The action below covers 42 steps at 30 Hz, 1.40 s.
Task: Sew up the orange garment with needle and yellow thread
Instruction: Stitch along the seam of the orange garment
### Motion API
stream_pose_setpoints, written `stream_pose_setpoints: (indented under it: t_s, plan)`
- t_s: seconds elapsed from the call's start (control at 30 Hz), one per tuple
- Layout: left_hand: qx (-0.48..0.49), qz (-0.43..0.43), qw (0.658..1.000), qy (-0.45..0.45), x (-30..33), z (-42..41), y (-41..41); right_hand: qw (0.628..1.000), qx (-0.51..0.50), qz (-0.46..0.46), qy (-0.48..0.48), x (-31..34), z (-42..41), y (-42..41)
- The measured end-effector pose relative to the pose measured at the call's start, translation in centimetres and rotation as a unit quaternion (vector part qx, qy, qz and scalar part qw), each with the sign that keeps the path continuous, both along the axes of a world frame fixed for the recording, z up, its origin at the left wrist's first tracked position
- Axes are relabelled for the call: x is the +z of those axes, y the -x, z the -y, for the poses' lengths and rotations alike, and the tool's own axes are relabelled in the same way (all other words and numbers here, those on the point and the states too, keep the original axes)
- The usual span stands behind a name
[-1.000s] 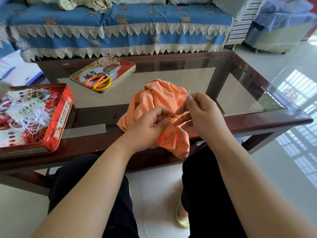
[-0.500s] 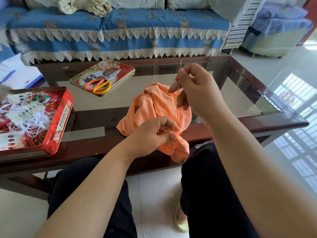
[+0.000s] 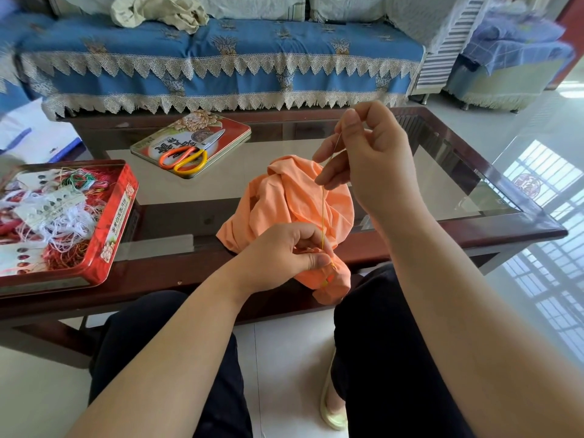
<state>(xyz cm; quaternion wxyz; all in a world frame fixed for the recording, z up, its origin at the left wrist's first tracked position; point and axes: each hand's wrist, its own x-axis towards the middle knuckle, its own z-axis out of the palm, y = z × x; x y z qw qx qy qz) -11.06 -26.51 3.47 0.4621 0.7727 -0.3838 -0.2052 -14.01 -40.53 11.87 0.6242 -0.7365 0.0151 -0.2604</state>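
Pulling a stitch through the orange garment, thread taut between my two hands.

My right hand (image 3: pixel 366 165) is raised over the bench, its grip pinching the needle (image 3: pixel 337 143) between thumb and forefinger, and the yellow thread (image 3: pixel 323 213) runs straight down from it to my left hand (image 3: pixel 284 254), whose curled fingers clamp the seam of the orange garment (image 3: pixel 284 197) at the near edge of the bench (image 3: pixel 474 235). The rest of the cloth lies bunched on the glass. From here I judge the risks to be puckering the seam or snapping the thread by hauling too hard, or the thread slipping from the needle's eye. Scissors (image 3: pixel 186 154) rest on a tin lid (image 3: pixel 234 129) far left; a tin of tangled threads (image 3: pixel 104 229) sits nearer left.
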Motion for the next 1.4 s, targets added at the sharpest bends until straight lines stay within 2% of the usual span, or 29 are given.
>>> stream_pose_setpoints:
  t_s: [0.3,0.57,0.63,0.73,0.83,0.9,1.03,1.2,1.33,1.4]
  plan:
    - [0.026,-0.071,0.997,-0.015,0.1,0.2,0.0,0.999,0.022,0.033,-0.014,0.4,-0.9,0.0]
    - [0.086,-0.094,0.992,-0.021,-0.2,0.2,-0.1,0.99,0.045,0.008,-0.132,1.0,-0.9,0.7]
    - [0.09,-0.093,0.991,-0.014,-0.1,0.2,0.0,0.985,0.066,-0.014,-0.16,0.9,-1.1,1.0]
    - [0.099,-0.071,0.992,0.006,0.4,0.1,0.2,0.972,0.11,-0.102,-0.183,-0.4,-1.2,1.7]
    - [0.137,-0.093,0.985,0.04,0.5,-0.2,0.0,0.971,0.083,-0.194,-0.115,-2.9,-1.0,2.9]
    - [0.155,-0.103,0.981,0.057,0.6,-0.4,-0.1,0.972,0.039,-0.215,-0.084,-4.7,-1.2,3.6]
    - [0.166,-0.076,0.981,0.06,0.2,-0.2,0.0,0.977,-0.009,-0.176,-0.119,-7.3,-2.0,3.7]
    - [0.205,-0.075,0.97,0.108,-0.1,-0.3,-0.7,0.982,-0.037,-0.172,-0.069,-8.3,-1.4,3.8]
    - [0.199,0.035,0.977,0.062,-0.2,-0.4,-0.7,0.981,-0.085,-0.162,0.072,-9.3,-0.3,3.8]
    - [0.214,0.113,0.969,0.041,-0.2,-0.5,-0.8,0.979,-0.091,-0.159,0.086,-9.3,-0.1,3.7]
